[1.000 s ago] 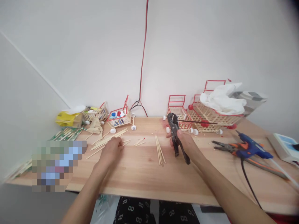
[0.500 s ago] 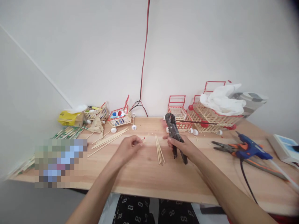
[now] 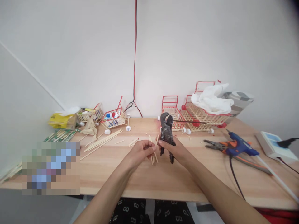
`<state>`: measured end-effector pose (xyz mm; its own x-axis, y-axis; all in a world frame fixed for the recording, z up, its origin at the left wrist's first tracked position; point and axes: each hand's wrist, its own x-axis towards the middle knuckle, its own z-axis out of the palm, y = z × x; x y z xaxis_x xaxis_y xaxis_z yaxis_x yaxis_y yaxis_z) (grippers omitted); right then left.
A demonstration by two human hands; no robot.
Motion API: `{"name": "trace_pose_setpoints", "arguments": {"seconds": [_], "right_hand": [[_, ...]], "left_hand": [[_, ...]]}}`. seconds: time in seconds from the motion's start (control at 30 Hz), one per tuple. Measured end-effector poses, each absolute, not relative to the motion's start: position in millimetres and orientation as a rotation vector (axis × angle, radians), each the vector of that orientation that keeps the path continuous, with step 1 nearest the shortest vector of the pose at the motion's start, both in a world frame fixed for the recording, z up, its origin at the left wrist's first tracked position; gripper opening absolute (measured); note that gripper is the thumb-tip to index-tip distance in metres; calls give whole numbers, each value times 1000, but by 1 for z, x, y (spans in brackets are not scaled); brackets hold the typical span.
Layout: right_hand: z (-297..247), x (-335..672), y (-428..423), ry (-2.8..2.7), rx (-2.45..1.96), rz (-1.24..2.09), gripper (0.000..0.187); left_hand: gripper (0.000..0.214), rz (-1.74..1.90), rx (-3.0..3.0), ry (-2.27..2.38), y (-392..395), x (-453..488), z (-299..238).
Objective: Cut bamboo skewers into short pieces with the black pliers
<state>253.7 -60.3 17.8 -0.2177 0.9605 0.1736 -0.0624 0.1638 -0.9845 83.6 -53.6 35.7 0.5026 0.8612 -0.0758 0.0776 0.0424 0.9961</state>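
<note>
My left hand is closed, with thumb and forefinger pinching a short wooden stick that stands nearly upright. My right hand is wrapped round the handles of a black plier-like cutter, its curved head pointing up. The two hands are close together, and the stick lies just left of the cutter. Beneath my left fingertips several wooden sticks rest on the wooden table, partly hidden by the hand. A few short stick pieces lie just beyond it.
Small stick-built carts with white wheels line the wall. Longer sticks lie at left, near a yellow package. At right are a blue glue gun, orange-handled pliers and a white power strip. White cloth covers one cart.
My left hand has moved right to the sticks beside the cutter and now pinches one. Short pieces now show where that hand was. The view has turned slightly right.
</note>
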Motion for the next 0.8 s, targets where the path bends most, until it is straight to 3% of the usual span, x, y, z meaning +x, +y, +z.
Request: {"name": "trace_pose_setpoints", "arguments": {"seconds": [0.17,0.33,0.6,0.7,0.8], "right_hand": [[16,252,-60,-1410,-963,1254,27],[11,255,-55,-1299,-990,1304,30],[7,256,-51,-1267,-1027,1295,31],[10,255,-51,-1301,-1047,1265,32],[11,252,-52,-1335,-1095,1234,31]], "left_hand": [[21,662,1551,933,-49,73,35],[12,837,2234,1494,-30,46,25],[17,227,2599,1789,-22,43,6],[16,362,2527,1793,-22,42,11],[10,719,2207,1589,-23,47,19]]}}
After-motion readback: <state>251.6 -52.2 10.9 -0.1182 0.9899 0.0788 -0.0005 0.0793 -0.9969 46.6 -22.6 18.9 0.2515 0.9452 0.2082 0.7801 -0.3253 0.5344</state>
